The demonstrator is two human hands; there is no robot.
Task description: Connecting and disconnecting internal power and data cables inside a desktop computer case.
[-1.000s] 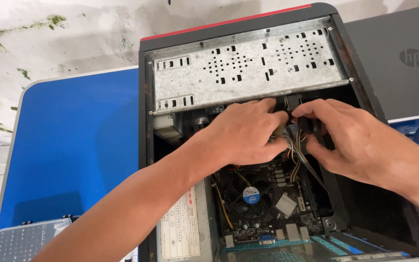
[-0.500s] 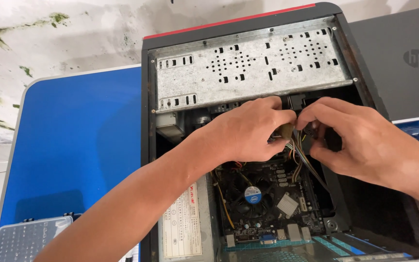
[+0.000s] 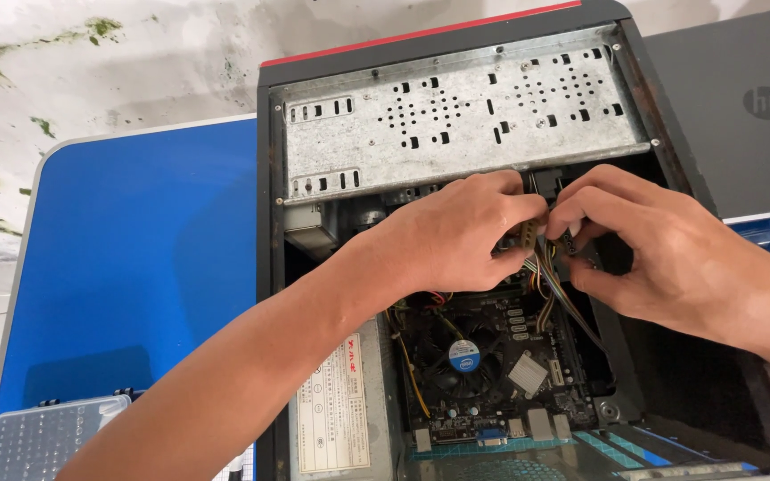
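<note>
An open black computer case [image 3: 271,223] lies on its side on a blue table [image 3: 135,267]. My left hand [image 3: 452,236] and my right hand [image 3: 661,254] meet just under the perforated metal drive cage [image 3: 456,120]. Both pinch a pale cable connector [image 3: 528,233] with a bundle of coloured wires [image 3: 556,289] trailing down towards the motherboard [image 3: 492,370]. The fingertips of both hands close around the connector, which they mostly hide.
A round processor cooler fan [image 3: 462,356] sits on the motherboard. The power supply with a white label [image 3: 336,414] lies at the case's lower left. A clear plastic parts box [image 3: 42,436] rests at the table's near left corner. A grey laptop lid [image 3: 741,107] lies at the right.
Both hands stay at the connector under the drive cage, with their fingers shifting slightly on it. The view has moved a little; the case is unmoved.
</note>
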